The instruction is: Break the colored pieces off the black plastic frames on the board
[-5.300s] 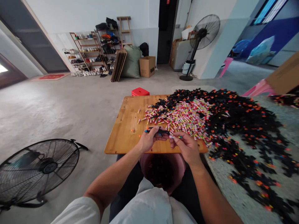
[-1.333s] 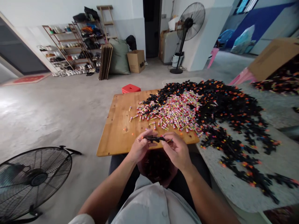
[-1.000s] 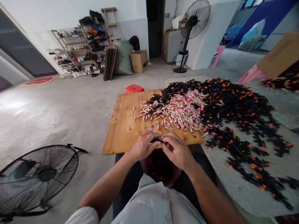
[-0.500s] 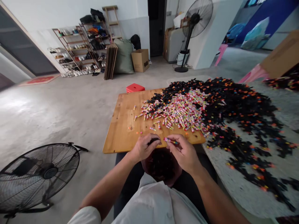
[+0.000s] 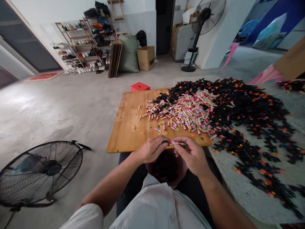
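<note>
Pinching the light, stiff tube (image 5: 177,143) by its end, my right hand (image 5: 190,154) met the left hand (image 5: 151,149), fingers closed on a black piece (image 5: 165,142).

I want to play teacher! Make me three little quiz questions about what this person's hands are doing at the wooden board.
1. True or false: the right hand pinches a small colourful tube.
2. What does the left hand hold: A) a small black piece, B) a spoon, C) nothing?
3. What sits in the person's lap, below both hands?

Key:
1. True.
2. A; the piece is mostly hidden by the fingers.
3. A pink bowl with dark pieces inside.
</note>
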A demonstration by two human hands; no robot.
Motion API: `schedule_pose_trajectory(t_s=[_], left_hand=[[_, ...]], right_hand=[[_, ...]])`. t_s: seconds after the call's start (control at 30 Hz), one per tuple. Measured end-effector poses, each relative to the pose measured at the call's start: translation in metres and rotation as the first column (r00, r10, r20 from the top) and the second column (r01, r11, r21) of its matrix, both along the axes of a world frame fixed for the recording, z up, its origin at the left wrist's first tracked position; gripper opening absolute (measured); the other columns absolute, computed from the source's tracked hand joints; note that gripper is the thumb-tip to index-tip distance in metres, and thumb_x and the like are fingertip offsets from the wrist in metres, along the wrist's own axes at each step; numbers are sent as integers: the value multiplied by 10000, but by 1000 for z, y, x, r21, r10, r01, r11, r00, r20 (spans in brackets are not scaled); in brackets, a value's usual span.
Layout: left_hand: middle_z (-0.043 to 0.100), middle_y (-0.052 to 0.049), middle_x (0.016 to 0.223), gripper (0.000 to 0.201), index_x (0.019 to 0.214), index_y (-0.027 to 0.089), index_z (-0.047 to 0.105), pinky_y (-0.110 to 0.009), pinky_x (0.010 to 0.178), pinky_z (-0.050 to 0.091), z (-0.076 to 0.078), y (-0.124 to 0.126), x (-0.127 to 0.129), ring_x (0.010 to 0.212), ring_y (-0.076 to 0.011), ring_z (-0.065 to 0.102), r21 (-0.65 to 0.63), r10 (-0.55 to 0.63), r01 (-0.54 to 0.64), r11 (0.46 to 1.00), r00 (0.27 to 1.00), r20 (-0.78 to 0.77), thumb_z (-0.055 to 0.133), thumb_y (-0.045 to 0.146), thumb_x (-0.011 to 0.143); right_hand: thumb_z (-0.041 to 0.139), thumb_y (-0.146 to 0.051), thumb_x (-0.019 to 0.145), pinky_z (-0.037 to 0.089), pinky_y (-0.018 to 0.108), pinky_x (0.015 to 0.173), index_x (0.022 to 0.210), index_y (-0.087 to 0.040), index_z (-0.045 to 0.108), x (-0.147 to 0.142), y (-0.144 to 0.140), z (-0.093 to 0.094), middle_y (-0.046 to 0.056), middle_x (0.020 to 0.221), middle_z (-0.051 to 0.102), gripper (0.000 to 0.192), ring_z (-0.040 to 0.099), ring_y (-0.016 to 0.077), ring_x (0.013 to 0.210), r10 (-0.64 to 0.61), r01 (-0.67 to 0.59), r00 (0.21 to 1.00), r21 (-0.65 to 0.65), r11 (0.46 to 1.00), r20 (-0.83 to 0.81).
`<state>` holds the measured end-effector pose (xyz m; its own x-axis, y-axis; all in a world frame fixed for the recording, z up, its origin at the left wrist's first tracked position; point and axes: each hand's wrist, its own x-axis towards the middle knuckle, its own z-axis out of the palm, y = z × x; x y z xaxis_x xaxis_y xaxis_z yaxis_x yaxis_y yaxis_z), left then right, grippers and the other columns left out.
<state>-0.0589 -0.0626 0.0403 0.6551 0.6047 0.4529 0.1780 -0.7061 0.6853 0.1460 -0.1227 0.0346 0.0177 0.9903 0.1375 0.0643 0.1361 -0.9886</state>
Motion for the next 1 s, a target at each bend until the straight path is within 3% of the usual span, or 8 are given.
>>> schedule_pose_trajectory(t_s=[0.13, 0.23, 0.43, 0.63, 0.8, 1.0], left_hand=[[711, -122, 1054, 278, 1208, 154, 604, -306, 857, 562, 4, -1, 0, 956, -198, 701, -21, -44, 42, 999, 996, -83, 388, 292, 1099], [710, -117, 1053, 274, 1202, 156, 605, -310, 870, 565, 2, -2, 1, 958, -201, 705, -7, -26, 25, 1000, 992, -121, 394, 298, 1100], [707, -135, 1107, 278, 1215, 143, 601, -341, 950, 559, -1, 2, 1, 1034, -219, 698, 65, -30, 42, 997, 985, -168, 388, 277, 1099], [703, -132, 1073, 284, 1193, 142, 609, -338, 921, 557, 5, 5, 0, 1005, -219, 688, 157, -74, 118, 981, 963, -261, 378, 281, 1103], [685, -116, 1003, 280, 1142, 147, 620, -322, 846, 550, 7, 5, 4, 924, -210, 679, 158, -73, 128, 979, 945, -319, 377, 280, 1101], [681, -111, 954, 293, 1041, 139, 639, -308, 836, 534, 2, 6, 6, 897, -205, 674, 79, -68, 100, 992, 938, -341, 380, 267, 1096]], right_hand=[[735, -458, 934, 576, 263, 569, 1071, -201, 698, 4, 4, -5, -12, 674, 685, 294, 655, 148, 577, 26, -27, 999, -33, 999, -39], [714, -454, 949, 568, 259, 553, 1059, -201, 705, 6, 5, -5, -11, 674, 689, 275, 652, 147, 559, 14, -14, 999, -3, 1000, 41], [634, -332, 1005, 597, 333, 887, 1065, -235, 726, 8, 5, 6, 54, 1028, 783, 147, 745, 210, 939, -71, -46, 905, 262, 964, 419], [612, -310, 1016, 590, 327, 883, 1078, -246, 728, 19, 8, 11, 50, 1015, 786, 147, 744, 216, 939, -6, -157, 854, 270, 950, 520], [619, -331, 1014, 592, 317, 862, 1063, -249, 738, 27, 12, 9, 46, 1000, 786, 152, 747, 209, 915, 111, -237, 868, 209, 949, 484], [631, -373, 1002, 593, 305, 782, 1083, -230, 731, 19, 12, -4, 49, 937, 774, 193, 731, 193, 793, 96, -158, 921, 137, 978, 377]])
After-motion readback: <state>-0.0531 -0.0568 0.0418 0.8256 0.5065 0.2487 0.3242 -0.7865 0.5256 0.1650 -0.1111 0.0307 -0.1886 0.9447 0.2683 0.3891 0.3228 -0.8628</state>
